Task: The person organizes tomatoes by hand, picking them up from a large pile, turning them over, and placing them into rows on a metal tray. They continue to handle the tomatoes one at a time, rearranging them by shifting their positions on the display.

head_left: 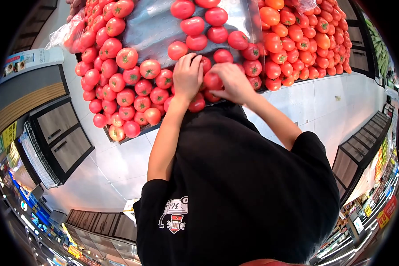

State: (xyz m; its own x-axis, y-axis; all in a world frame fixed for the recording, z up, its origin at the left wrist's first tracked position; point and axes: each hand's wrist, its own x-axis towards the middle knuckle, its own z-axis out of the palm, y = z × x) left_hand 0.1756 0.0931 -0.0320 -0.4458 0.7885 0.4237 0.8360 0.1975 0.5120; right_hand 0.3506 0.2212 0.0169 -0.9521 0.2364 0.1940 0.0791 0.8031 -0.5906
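Note:
My right hand [235, 83] has its thumb and fingers closed around a red tomato [213, 81], low at the front of the display. Just left of it, my left hand [187, 77] reaches in with bent fingers around another tomato [205, 64], which is partly hidden behind the fingers. Pinkish-red tomatoes with green stem ends surround both hands. One tomato [177, 50] lies just above my left fingers, and another [223, 56] is above my right hand. A tomato [197, 103] sits between my wrists, close to my black shirt.
A grey dimpled liner [153, 33] shows at the back of the display. Heaped tomatoes [115, 82] fill the left side. A clear divider [258, 40] separates orange-red tomatoes [297, 44] on the right. A plastic bag [68, 33] hangs at the left edge. Dark cabinets [60, 135] stand beyond the pale floor.

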